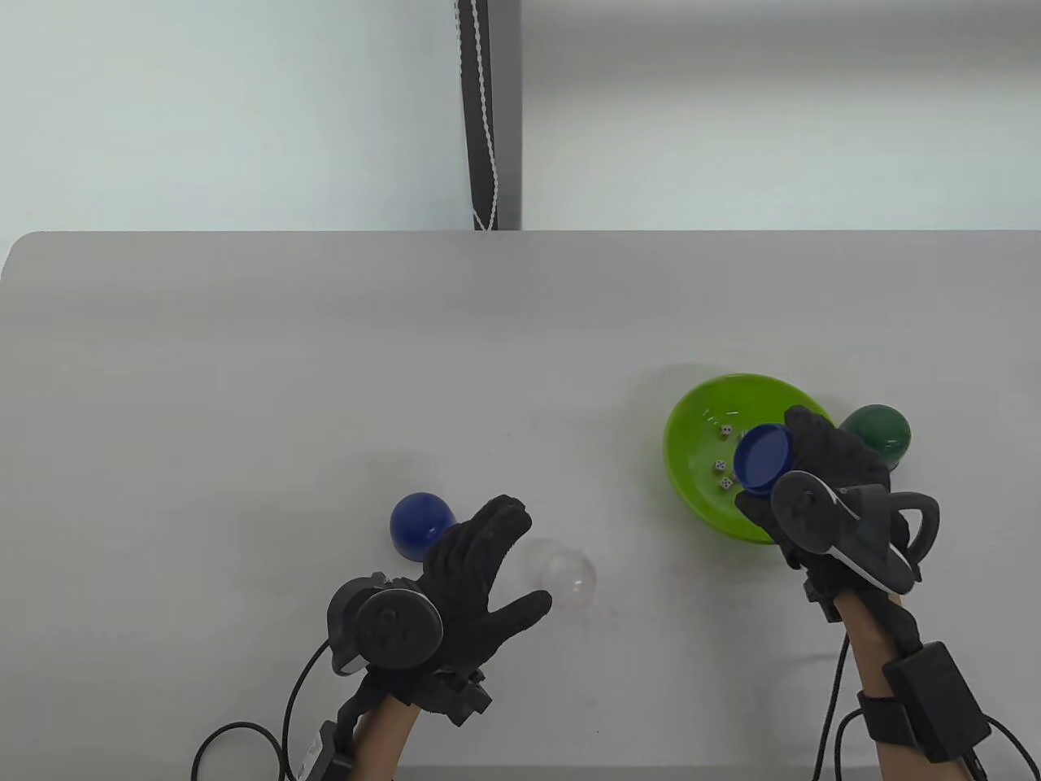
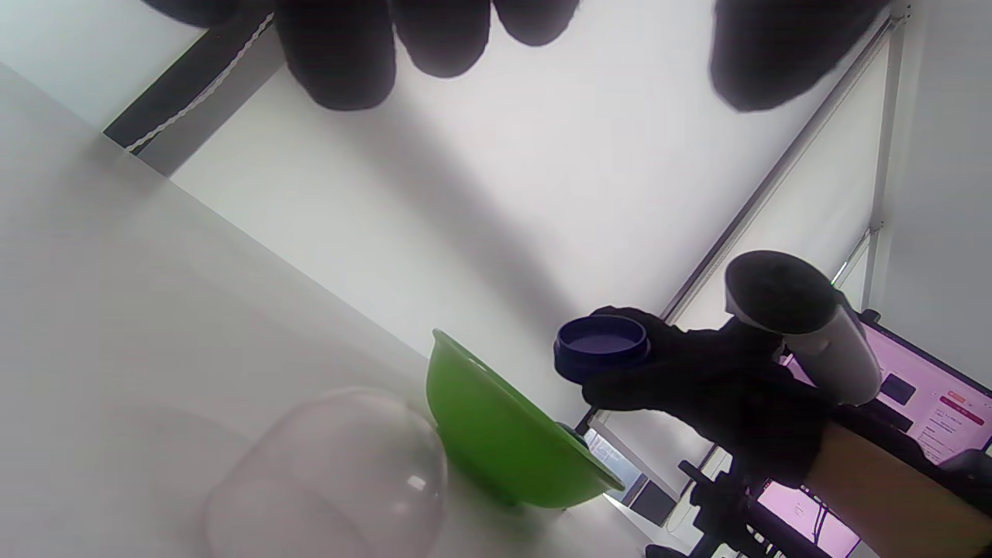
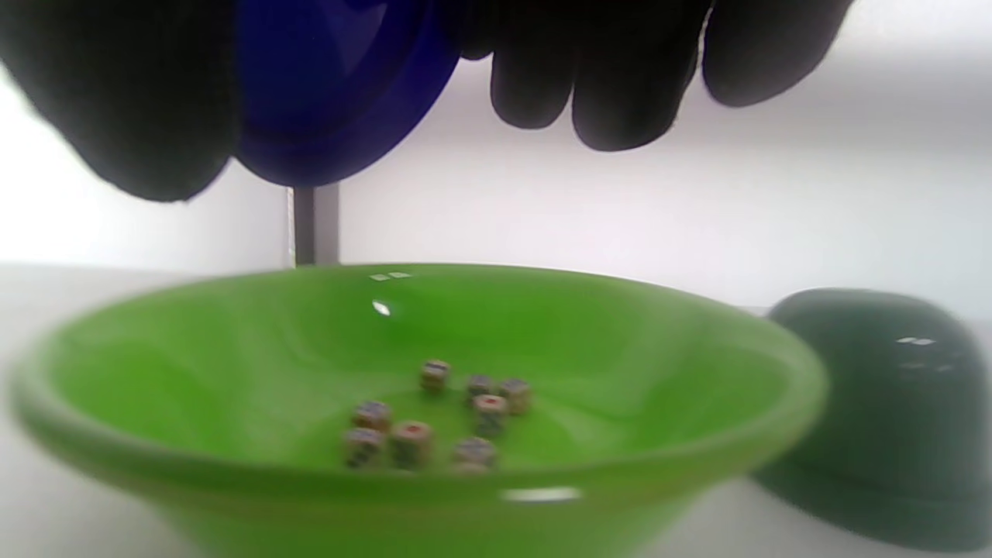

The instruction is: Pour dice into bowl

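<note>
The pouring looks mostly done from where I stand. The green bowl [image 1: 707,504] sits on the right side of the table [image 1: 325,366], and a small cluster of dice [image 3: 434,418] lies at its bottom; in the right wrist view I count roughly eight or nine, though the blur keeps me from being sure.

The right hand [image 1: 829,480] grips a small blue cup [image 1: 764,460] over the near side of the bowl, fingers wrapped around its wall. The cup is tipped, its open mouth turned up and to the left in the table view, and I see no dice inside it. From the left wrist view its interior [image 2: 601,341] also looks bare. My judgement is that this cup has given up its load and now only needs to be set down.

The left hand [image 1: 468,586] hovers low on the left, fingers spread, thumb out, holding nothing. Just beside it stand a blue dome-shaped cup [image 1: 421,525] mouth down and a clear dome-shaped cup [image 1: 565,573], also mouth down. A dark green dome cup [image 1: 877,435] stands just behind the bowl on the right, touching or nearly touching its rim.

Whether any of those upturned cups hide more dice I cannot tell; the clear one appears empty.
</note>
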`<state>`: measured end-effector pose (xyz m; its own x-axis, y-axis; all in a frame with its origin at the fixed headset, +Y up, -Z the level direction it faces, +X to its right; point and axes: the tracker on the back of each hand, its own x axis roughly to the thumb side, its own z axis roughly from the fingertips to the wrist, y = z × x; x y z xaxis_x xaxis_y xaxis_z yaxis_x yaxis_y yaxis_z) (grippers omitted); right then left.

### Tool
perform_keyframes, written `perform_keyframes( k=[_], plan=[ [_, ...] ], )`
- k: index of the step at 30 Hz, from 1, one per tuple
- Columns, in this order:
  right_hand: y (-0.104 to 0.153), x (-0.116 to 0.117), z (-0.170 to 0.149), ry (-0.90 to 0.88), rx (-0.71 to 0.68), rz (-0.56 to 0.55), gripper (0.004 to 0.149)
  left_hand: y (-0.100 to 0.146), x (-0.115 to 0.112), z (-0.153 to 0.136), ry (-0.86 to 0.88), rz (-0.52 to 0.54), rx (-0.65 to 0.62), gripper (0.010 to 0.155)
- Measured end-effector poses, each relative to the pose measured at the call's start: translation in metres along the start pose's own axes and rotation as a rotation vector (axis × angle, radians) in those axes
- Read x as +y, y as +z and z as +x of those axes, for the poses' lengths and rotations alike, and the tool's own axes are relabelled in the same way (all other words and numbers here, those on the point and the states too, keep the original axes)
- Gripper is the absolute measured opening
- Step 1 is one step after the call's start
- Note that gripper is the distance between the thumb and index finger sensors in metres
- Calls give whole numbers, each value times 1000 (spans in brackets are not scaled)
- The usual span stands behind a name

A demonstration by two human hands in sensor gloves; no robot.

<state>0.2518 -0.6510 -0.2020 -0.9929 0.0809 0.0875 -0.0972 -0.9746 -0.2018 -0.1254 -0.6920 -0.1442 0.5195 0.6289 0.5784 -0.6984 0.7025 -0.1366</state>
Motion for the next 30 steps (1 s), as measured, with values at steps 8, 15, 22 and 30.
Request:
perform_keyframes(
  k=[8,15,22,30],
  plan=[
    [45,2,39,-490,-176,-40,110,0,-2,0,-1,-7,5,88],
    [72,29,60,-873,-248,-5,110,-1,-5,0,21,-14,3,89],
    [79,52,61,-865,-317,71,110,-3,-15,-4,-8,-76,29,89],
    [81,51,63,-826,-343,60,111,-7,-27,-4,-140,-154,59,93]
  ],
)
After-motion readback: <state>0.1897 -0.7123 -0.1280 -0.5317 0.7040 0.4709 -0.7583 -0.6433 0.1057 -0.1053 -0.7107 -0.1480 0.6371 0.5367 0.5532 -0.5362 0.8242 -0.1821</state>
